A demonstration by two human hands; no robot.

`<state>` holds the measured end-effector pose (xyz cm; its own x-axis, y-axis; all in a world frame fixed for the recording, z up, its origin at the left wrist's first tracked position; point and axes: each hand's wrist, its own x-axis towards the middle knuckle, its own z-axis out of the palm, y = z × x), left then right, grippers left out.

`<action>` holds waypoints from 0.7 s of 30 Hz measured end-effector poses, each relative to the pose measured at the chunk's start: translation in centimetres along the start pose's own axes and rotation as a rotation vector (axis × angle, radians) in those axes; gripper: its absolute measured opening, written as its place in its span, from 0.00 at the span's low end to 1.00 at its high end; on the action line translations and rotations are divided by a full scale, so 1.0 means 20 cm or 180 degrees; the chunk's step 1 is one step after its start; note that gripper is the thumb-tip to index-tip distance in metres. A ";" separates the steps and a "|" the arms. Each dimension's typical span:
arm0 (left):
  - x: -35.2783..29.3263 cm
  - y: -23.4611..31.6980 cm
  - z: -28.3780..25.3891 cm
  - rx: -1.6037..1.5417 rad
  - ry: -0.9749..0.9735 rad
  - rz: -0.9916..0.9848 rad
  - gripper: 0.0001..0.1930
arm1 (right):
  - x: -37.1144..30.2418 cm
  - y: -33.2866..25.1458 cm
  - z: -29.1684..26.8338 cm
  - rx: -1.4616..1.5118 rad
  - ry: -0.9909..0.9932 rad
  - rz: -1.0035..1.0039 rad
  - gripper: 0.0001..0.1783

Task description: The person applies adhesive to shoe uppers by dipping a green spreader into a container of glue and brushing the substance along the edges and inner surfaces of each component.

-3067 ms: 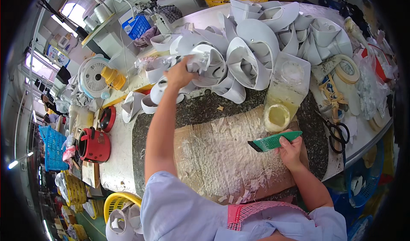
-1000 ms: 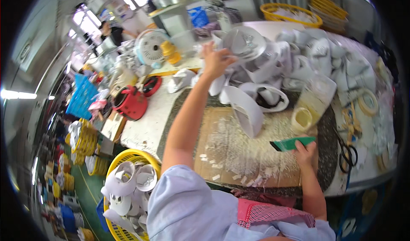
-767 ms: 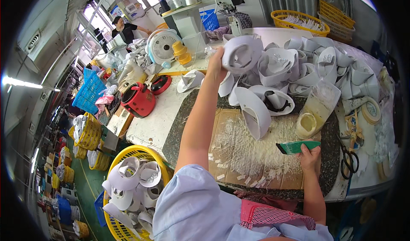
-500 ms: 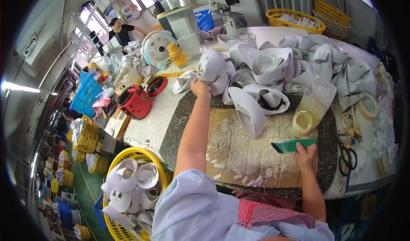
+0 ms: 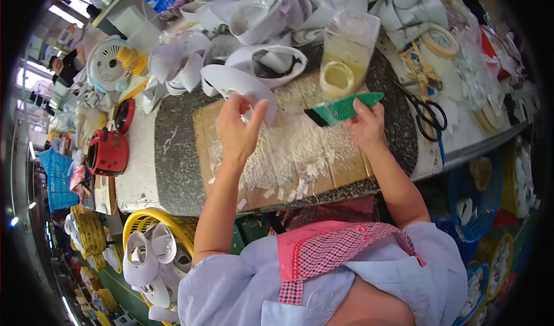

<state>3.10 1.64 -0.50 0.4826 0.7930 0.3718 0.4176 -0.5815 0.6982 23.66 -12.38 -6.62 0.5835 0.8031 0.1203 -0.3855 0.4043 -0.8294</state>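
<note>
My right hand [image 5: 368, 121] grips a green flat-handled tool [image 5: 340, 110] with a dark end, held above the littered cardboard [image 5: 340, 173]. Its exact kind is unclear. At the front of a pile, a curved white piece [image 5: 231, 79], resembling a shoe upper, touches my left hand [image 5: 239, 132]. The fingers lie at its near edge, the thumb stretched apart from them. Behind it lies another white piece [image 5: 296, 66] with a dark inside. A cloudy plastic container [image 5: 352, 43] with a pale round mouth stands just beyond the green tool.
White pieces [image 5: 259, 17] are heaped at the back. Black-handled scissors [image 5: 430, 121] and a tape roll [image 5: 440, 41] lie right. A red pot-like container [image 5: 108, 153] and a fan [image 5: 107, 63] stand left. Below the table edge is a yellow basket [image 5: 135, 215] of white pieces.
The view has turned and tipped down. My left hand has let go of a rounded white piece at the back pile and come to the front white piece. My right hand keeps the green tool.
</note>
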 end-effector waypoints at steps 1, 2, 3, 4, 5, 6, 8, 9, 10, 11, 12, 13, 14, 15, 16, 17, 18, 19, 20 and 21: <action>-0.03 0.02 0.05 0.0177 0.0152 -0.0076 0.18 | -0.01 -0.04 0.02 0.0331 0.0011 -0.0075 0.07; -0.06 0.04 0.09 0.0352 0.0300 -0.0145 0.19 | -0.03 -0.09 0.05 0.0286 0.0068 -0.0066 0.07; -0.09 -0.01 0.15 0.0145 0.0536 -0.0106 0.17 | -0.03 -0.15 0.08 -0.0156 0.0137 -0.0408 0.06; -0.10 -0.04 0.16 0.0097 0.0482 -0.0116 0.17 | -0.04 -0.20 0.10 -0.0610 0.0205 -0.0736 0.06; -0.11 -0.08 0.14 -0.0778 0.0565 -0.0260 0.17 | -0.02 -0.23 0.10 -0.0656 0.0252 -0.0727 0.06; -0.11 -0.12 0.12 -0.1668 0.0634 -0.0423 0.17 | 0.00 -0.28 0.09 -0.1415 0.0344 -0.1177 0.06; -0.05 -0.10 -0.05 -0.1741 0.0934 -0.0216 0.20 | 0.09 -0.31 0.04 -0.2242 0.0484 -0.1614 0.06; -0.04 -0.07 -0.13 -0.1390 0.1137 -0.0061 0.21 | 0.14 -0.30 0.00 -0.2585 0.0406 -0.1813 0.07; -0.04 -0.03 -0.20 -0.1017 0.1356 0.0097 0.22 | 0.18 -0.27 -0.02 -0.2911 0.0302 -0.2004 0.08; -0.05 0.04 -0.23 -0.0537 0.1561 0.0405 0.22 | 0.20 -0.23 0.00 -0.2958 0.0330 -0.1990 0.08; -0.06 0.12 -0.27 -0.0042 0.1768 0.0722 0.21 | 0.21 -0.19 0.03 -0.3390 0.0366 -0.1817 0.08; -0.07 0.18 -0.28 0.0670 0.1915 0.0925 0.20 | 0.22 -0.17 0.04 -0.3823 0.0395 -0.1646 0.08; -0.09 0.19 -0.31 0.0626 0.1903 0.0926 0.20 | 0.24 -0.16 0.02 -0.3862 0.0419 -0.1647 0.08; -0.13 0.19 -0.36 0.1343 0.1353 0.1459 0.18 | 0.28 -0.13 0.03 -0.4127 0.0320 -0.1844 0.08; -0.17 0.19 -0.40 0.2032 0.0754 0.1976 0.16 | 0.31 -0.12 0.03 -0.4398 0.0231 -0.2043 0.07; -0.20 0.18 -0.41 0.1943 0.0541 0.1988 0.16 | 0.34 -0.15 0.01 -0.4509 0.0206 -0.2186 0.07; -0.23 0.14 -0.41 0.1910 0.0532 0.1963 0.16 | 0.33 -0.20 0.00 -0.4545 0.0190 -0.2164 0.07; -0.28 0.11 -0.43 0.1832 0.0387 0.1736 0.17 | 0.32 -0.28 0.02 -0.3892 -0.0089 -0.1824 0.07; -0.32 0.08 -0.44 0.1743 0.0239 0.1515 0.18 | 0.31 -0.33 0.03 -0.3244 -0.0343 -0.1475 0.06; -0.34 0.07 -0.44 0.1743 0.0141 0.1407 0.18 | 0.27 -0.36 0.03 -0.2818 -0.0367 -0.1593 0.06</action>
<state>-6.32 -2.90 3.29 0.6695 0.4612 0.5823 0.5225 -0.8496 0.0720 29.25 -10.72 0.31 0.4422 0.6872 0.5764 0.5769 0.2741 -0.7694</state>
